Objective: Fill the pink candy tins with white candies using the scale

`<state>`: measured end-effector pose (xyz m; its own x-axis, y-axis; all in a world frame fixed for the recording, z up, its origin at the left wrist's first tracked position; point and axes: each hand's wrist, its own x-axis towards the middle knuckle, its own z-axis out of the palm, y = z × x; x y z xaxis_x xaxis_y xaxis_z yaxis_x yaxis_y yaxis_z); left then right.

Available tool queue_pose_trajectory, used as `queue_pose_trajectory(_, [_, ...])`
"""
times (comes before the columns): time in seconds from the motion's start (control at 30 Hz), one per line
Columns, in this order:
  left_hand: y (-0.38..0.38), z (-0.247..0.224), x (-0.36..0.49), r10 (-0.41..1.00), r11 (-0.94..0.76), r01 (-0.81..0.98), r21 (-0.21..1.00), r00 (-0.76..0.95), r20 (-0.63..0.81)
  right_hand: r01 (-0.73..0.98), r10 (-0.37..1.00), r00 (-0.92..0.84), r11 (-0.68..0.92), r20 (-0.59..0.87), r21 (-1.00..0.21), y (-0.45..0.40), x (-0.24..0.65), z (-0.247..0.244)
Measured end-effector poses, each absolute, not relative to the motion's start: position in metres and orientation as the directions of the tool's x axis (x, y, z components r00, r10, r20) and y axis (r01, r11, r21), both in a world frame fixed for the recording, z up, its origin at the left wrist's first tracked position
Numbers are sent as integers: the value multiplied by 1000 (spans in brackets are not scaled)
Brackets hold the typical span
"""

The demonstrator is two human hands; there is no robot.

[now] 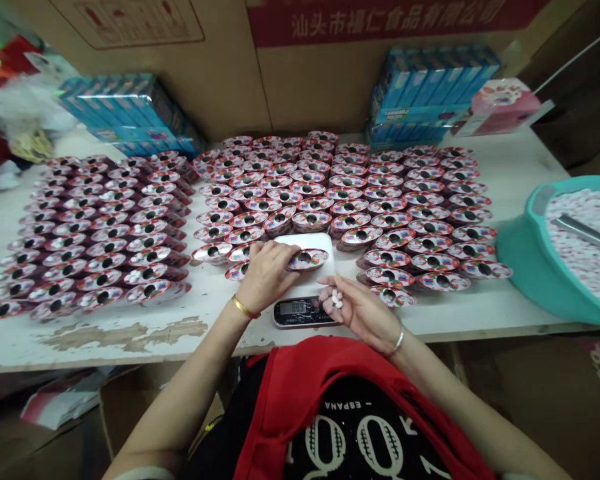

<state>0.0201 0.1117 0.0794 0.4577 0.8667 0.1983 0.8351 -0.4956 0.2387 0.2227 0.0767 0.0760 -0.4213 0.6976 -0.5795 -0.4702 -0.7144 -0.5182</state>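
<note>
A digital scale (pixel 305 312) with a lit display lies at the table's front, its white platform (pixel 320 241) partly hidden. On that platform stands an oval candy box (pixel 307 259) with a round hole in its top. My left hand (pixel 270 267) has its fingers closed on the left end of this box. Just right of the display, my right hand (pixel 363 310) is turned palm up, with curled fingers cradling several small white candies (pixel 336 299). Similar oval boxes (pixel 390 277) crowd around both hands.
More rows of oval boxes (pixel 100 233) fill the left side; some have white candies on top. A turquoise tub (pixel 530 260) of white candies with a metal scoop (pixel 587 233) stands right. Blue wrapped packs (pixel 125 110) sit at the back before a large carton (pixel 305 80).
</note>
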Motion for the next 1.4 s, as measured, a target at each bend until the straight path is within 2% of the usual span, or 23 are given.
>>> queue_pose_trajectory(0.13, [102, 99, 30, 796, -588, 795, 147, 536, 281, -619, 681, -424, -699, -597, -358, 83, 207, 70])
queue_pose_trajectory(0.3, [99, 102, 30, 757, -596, 803, 6, 559, 338, -646, 658, -428, -702, -620, -300, 92, 197, 74])
queue_pose_trajectory(0.5, [93, 109, 24, 662, -630, 776, -35, 560, 499, -682, 639, -430, -693, -638, -234, 94, 191, 84])
queue_pose_trajectory(0.7, [90, 96, 18, 745, -597, 795, 103, 502, 439, -642, 639, -464, -720, -614, -263, 95, 190, 82])
queue_pose_trajectory(0.87, [100, 80, 19, 839, -503, 825, 258, 394, 375, -619, 643, -471, -729, -604, -293, 89, 201, 71])
queue_pose_trajectory(0.93, [105, 75, 20, 881, -452, 841, 298, 369, 297, -614, 677, -414, -701, -608, -363, 86, 209, 66])
queue_pose_trajectory(1.03, [111, 69, 19, 915, -397, 864, 310, 346, 208, -577, 767, -307, -621, -563, -531, 81, 220, 63])
queue_pose_trajectory(1.13, [112, 66, 14, 929, -368, 872, 323, 326, 177, -473, 765, -367, -643, -529, -602, 74, 229, 66])
queue_pose_trajectory(1.27, [108, 77, 10, 910, -397, 848, 351, 313, 273, -306, 644, -521, -754, -560, -581, 61, 236, 69])
queue_pose_trajectory(1.33, [101, 89, 15, 885, -431, 811, 394, 295, 361, -270, 612, -538, -777, -580, -569, 55, 240, 65])
queue_pose_trajectory(1.4, [90, 100, 25, 864, -487, 742, 461, 334, 376, -268, 612, -518, -779, -598, -567, 50, 244, 59])
